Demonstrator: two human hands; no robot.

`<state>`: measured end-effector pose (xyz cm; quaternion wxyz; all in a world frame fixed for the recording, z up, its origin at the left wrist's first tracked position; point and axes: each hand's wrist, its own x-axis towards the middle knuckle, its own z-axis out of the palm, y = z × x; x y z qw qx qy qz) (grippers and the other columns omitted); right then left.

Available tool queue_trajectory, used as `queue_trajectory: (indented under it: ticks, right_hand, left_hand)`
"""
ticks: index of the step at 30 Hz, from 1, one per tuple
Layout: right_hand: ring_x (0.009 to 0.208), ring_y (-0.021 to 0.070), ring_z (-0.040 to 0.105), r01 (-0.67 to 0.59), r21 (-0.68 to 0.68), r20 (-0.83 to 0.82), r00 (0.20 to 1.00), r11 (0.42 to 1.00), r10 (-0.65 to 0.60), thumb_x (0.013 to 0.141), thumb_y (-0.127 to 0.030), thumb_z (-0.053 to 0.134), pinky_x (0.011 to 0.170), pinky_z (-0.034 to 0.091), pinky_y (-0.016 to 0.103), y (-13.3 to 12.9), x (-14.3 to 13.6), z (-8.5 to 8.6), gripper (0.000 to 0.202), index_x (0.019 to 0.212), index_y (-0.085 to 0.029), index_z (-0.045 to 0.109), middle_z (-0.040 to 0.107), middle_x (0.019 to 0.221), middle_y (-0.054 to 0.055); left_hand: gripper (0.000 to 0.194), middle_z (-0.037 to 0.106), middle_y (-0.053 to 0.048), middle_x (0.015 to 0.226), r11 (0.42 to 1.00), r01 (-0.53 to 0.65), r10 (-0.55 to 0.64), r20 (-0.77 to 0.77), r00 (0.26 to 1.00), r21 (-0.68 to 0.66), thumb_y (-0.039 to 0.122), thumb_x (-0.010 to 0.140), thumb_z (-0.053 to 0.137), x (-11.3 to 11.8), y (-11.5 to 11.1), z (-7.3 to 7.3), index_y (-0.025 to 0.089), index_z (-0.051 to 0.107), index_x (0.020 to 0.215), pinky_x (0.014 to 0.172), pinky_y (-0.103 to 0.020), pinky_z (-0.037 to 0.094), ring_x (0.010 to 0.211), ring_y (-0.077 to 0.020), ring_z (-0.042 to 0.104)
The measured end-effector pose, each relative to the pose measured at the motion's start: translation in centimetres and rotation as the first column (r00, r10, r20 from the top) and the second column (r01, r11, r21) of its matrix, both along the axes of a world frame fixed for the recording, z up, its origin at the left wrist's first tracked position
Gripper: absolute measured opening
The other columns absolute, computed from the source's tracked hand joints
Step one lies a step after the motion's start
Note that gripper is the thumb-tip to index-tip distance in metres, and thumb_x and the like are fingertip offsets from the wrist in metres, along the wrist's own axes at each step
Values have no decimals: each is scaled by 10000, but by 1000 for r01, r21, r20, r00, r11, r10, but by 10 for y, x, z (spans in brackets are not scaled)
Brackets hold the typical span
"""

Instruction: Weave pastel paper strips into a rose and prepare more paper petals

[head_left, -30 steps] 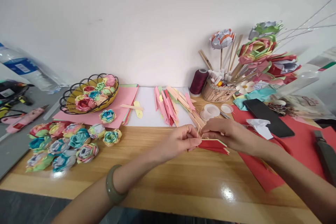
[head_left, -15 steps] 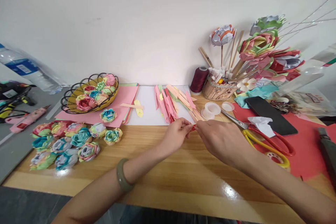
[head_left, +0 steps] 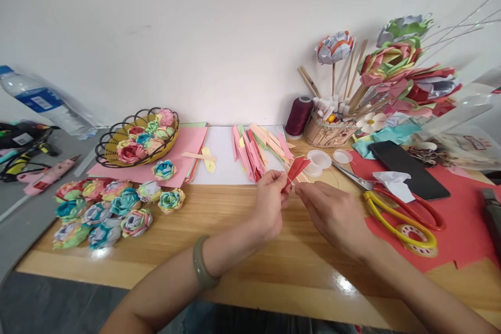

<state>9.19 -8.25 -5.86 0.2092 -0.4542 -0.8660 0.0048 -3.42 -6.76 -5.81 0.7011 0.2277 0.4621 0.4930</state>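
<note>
My left hand (head_left: 272, 201) pinches a small folded red paper piece (head_left: 298, 167), whose wide end points up and to the right. Just to its right is my right hand (head_left: 329, 211), thumb and fingers pressed together at the base of the red piece; what they hold is too thin to make out, though a fine thread curves nearby. Behind the hands, folded pink and red strips (head_left: 249, 156) lie on a white sheet (head_left: 221, 167). Peach and green strips (head_left: 270, 143) are beside them. Clear round spools (head_left: 319, 159) sit behind my right hand.
Paper flowers (head_left: 125, 202) and a yellow basket (head_left: 156, 155) are at the left, near a pink glue gun (head_left: 49, 175). To the right lie scissors (head_left: 425, 235), a phone (head_left: 409, 169) and red paper (head_left: 460, 224). A maroon thread spool (head_left: 299, 116) stands behind, beside a flower holder (head_left: 331, 133).
The red paper piece now rises above my left fingers, where before it was mostly hidden. My left hand has turned more upright, and my right hand has shifted slightly down. The view has moved a little.
</note>
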Motion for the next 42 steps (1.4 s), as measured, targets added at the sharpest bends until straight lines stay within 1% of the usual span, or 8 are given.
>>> queue_trajectory:
  ticks: [2, 4, 7, 11, 20, 31, 38, 42]
  right_hand:
    - [561, 129, 505, 6, -162, -150, 988, 987, -31, 910, -220, 342, 533, 357, 226, 3, 1, 3, 250, 776, -173, 549, 580, 643, 23]
    - [556, 120, 510, -3, -312, -262, 961, 950, -83, 912, -261, 358, 542, 382, 218, 6, 3, 7, 246, 774, -183, 546, 580, 638, 6]
    - [539, 127, 509, 3, -400, -300, 944, 916, -135, 901, -305, 382, 523, 387, 223, 9, 8, 11, 228, 831, -190, 566, 573, 603, -7]
    - [570, 142, 560, 40, -373, -234, 963, 927, -136, 888, -304, 403, 537, 397, 232, 8, 13, 14, 223, 875, -202, 601, 649, 675, 14]
    - [497, 135, 564, 46, -184, -169, 983, 982, -77, 897, -271, 374, 477, 382, 225, 3, 5, 13, 259, 878, -170, 613, 663, 647, 37]
    - [613, 162, 627, 19, -217, -199, 978, 976, -64, 909, -269, 365, 549, 435, 243, -2, 8, 6, 260, 939, -168, 603, 694, 747, 64]
    - [649, 173, 629, 7, -204, -164, 986, 979, -41, 918, -274, 345, 557, 436, 256, -6, 14, 8, 277, 997, -161, 585, 696, 799, 81]
    - [645, 160, 594, -76, -190, -106, 993, 979, 57, 927, -276, 332, 566, 407, 251, -3, 22, 13, 275, 946, -169, 585, 671, 781, 70]
  left_hand:
    - [202, 383, 79, 493, 999, 35, -34, 43, 998, -16, 224, 759, 537, -4, 3, 0, 174, 382, 639, 398, -172, 141, 383, -24, 228]
    - [169, 432, 60, 493, 994, 106, -103, 74, 992, -31, 211, 743, 546, -9, 5, -1, 164, 418, 643, 400, -161, 186, 385, -26, 313]
    - [137, 537, 1, 539, 969, 244, -239, 101, 966, -39, 238, 706, 589, -18, 9, -3, 147, 494, 668, 448, -183, 323, 468, -85, 493]
    - [194, 562, -2, 609, 948, 317, -316, 55, 947, -16, 267, 636, 664, -25, 11, -5, 160, 502, 652, 504, -228, 402, 550, -121, 542]
    - [225, 475, 37, 558, 989, 138, -137, -26, 990, 56, 261, 617, 683, -16, 8, -6, 141, 507, 544, 515, -195, 331, 513, -61, 419]
    - [187, 494, 36, 521, 995, 74, -71, -46, 996, 72, 244, 599, 675, -10, 9, -12, 139, 536, 532, 501, -205, 309, 482, -62, 415]
    - [169, 572, 10, 578, 973, 210, -209, -22, 978, 96, 265, 572, 715, -18, 13, -13, 131, 614, 595, 603, -226, 395, 574, -93, 519]
    - [174, 608, -1, 626, 936, 317, -316, -31, 948, 154, 258, 555, 745, -29, 18, -7, 132, 630, 594, 670, -238, 409, 619, -100, 539]
